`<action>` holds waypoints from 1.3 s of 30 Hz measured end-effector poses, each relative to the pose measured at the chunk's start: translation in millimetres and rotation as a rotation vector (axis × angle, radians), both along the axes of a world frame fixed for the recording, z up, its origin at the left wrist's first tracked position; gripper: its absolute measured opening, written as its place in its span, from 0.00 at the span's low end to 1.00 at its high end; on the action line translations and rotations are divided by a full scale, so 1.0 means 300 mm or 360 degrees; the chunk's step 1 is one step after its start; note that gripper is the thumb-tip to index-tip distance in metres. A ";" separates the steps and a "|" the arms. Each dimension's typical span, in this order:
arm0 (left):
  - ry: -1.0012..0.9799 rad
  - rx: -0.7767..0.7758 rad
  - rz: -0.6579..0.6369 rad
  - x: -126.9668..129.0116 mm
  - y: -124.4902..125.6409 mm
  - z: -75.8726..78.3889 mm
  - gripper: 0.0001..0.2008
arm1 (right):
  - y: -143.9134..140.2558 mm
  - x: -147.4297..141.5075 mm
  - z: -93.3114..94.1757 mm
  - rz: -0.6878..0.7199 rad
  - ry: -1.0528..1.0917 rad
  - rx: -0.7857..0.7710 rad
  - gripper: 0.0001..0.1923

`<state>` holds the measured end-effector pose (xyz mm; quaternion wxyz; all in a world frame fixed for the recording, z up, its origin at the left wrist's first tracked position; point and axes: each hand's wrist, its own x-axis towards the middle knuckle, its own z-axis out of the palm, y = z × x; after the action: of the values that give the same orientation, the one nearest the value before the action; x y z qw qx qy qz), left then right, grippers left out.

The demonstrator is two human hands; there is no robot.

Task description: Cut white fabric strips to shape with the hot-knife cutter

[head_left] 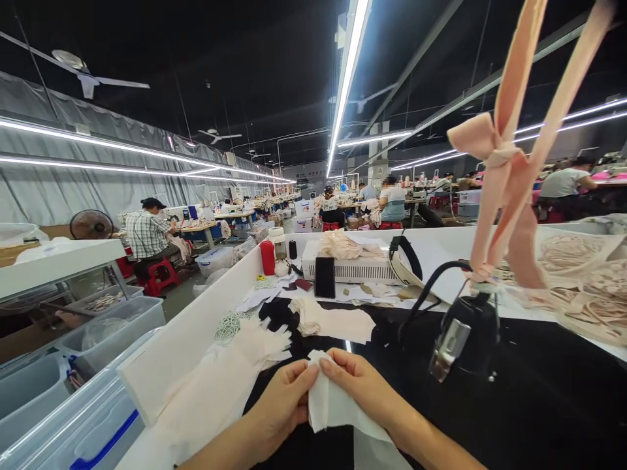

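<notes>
Between my two hands is a folded piece of pale cream fabric (328, 401), pinched along its upper edge above the black tabletop. My left hand (281, 401) grips its left side, thumb on top. On the right side, my right hand (360, 382) pinches the same edge close to the left thumb. Just beyond my fingers lies a stack of cream fabric pieces (337, 321). A larger pile of the same pale cloth (215, 372) spreads out to the left of my left hand.
A black device with a metal clamp (450, 349) hangs at right, below a knotted pink strap (504, 156). At the back stand a phone (324, 277), a red thread cone (267, 258) and a white vented box (353, 261). A white board (196, 326) edges the left. Other people sit sewing beyond.
</notes>
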<state>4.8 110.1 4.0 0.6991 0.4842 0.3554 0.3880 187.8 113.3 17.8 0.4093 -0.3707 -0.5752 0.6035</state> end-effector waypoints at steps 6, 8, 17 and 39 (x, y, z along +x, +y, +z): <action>0.0186 0.0154 0.0160 0.031 0.180 0.021 0.31 | 0.113 0.076 -0.004 -0.0175 -0.0224 0.0071 0.33; 0.0296 0.0233 0.0226 0.035 0.268 0.029 0.28 | 0.170 0.131 -0.011 -0.0330 -0.0353 0.0119 0.31; 0.0891 0.0430 0.0369 0.042 0.601 0.027 0.16 | 0.438 0.311 -0.056 -0.0903 -0.0843 0.0448 0.15; 0.1399 0.1297 0.0496 0.065 0.576 0.104 0.14 | 0.447 0.184 -0.189 -0.0757 -0.1525 0.1218 0.13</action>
<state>24.4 283.0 35.2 0.1813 0.7692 0.4999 0.3543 243.0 247.4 -38.8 0.3332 -0.5437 -0.7701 0.0175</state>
